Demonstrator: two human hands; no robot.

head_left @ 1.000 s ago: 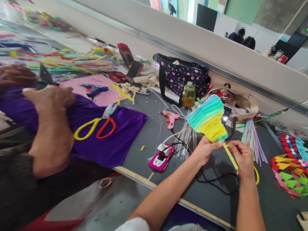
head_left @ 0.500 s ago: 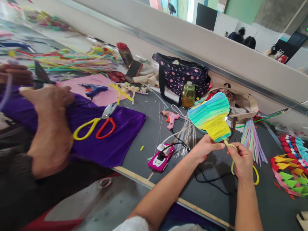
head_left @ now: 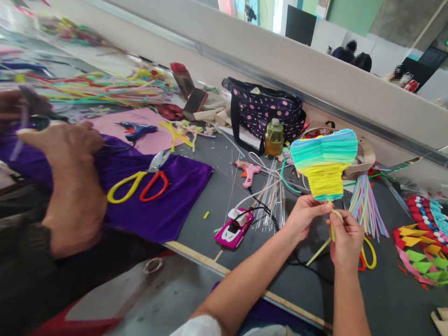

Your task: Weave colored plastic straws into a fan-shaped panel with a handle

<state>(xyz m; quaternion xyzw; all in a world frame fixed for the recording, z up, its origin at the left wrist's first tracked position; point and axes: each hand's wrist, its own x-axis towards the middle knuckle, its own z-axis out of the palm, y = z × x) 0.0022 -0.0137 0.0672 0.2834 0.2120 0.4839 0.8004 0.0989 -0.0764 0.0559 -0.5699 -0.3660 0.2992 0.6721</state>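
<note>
Between the thumb and fingers of my left hand [head_left: 308,213] is the lower end of a flared piece [head_left: 324,158] made of packed pipe cleaners, blue and teal at the top, yellow below, with a narrow teal band at the bottom. My right hand [head_left: 346,235] pinches a pale yellow pipe cleaner [head_left: 319,251] just under that base. One end of the strand loops near my fingertips, and the other hangs down to the left. Behind my right wrist, scissors [head_left: 370,254] with yellow and red handles lie on the dark table, partly hidden.
A pink glue gun [head_left: 249,171], a magenta power strip [head_left: 235,229] and clear sticks [head_left: 275,200] lie left of my hands. Pastel pipe cleaners [head_left: 369,205] fan out at right. A bottle [head_left: 274,137] and a patterned bag [head_left: 268,107] stand behind. At left, a co-worker's hands [head_left: 66,140] work over purple cloth [head_left: 154,219].
The flared piece has turned more upright and shifted right. The pale yellow pipe cleaner's free end has swung out to the left below my hands. The co-worker's hands have moved slightly left.
</note>
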